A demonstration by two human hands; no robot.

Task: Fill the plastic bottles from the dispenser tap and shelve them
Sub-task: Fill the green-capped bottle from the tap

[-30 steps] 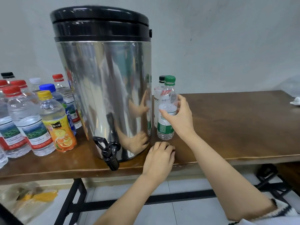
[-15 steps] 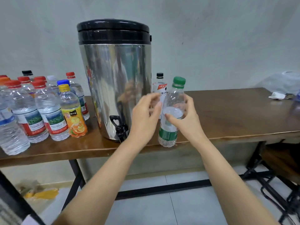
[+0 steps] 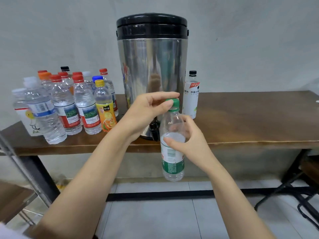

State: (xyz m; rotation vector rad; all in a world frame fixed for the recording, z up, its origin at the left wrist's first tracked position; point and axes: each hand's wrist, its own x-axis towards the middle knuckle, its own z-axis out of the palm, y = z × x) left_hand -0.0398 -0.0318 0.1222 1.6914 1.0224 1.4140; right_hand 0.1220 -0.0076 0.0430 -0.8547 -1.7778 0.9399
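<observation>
A brown wooden tabletop (image 3: 250,121) on black metal legs (image 3: 43,173) is standing against a pale grey wall (image 3: 241,49), over a light tiled floor (image 3: 155,218). A stainless-steel dispenser (image 3: 151,66) with a black lid is sitting near the front edge, its black tap (image 3: 154,131) facing the camera. To its left, a cluster of capped plastic bottles (image 3: 69,104) is crowding the tabletop, a yellow-capped orange juice bottle (image 3: 104,107) at its near right side. A black-capped bottle (image 3: 191,97) with a white label is standing just right of the dispenser.

A person is holding a green-labelled bottle (image 3: 172,163) in the air in front of the tabletop edge, just right of the tap. Its long axis is running close to vertical, green cap (image 3: 175,104) pointing up and base hanging below the edge. The right hand (image 3: 191,145) is gripping the bottle's middle, fingers (image 3: 172,141) curled round it. The left hand (image 3: 146,111) is reaching over the top, its fingers (image 3: 165,96) pinching the cap.
</observation>
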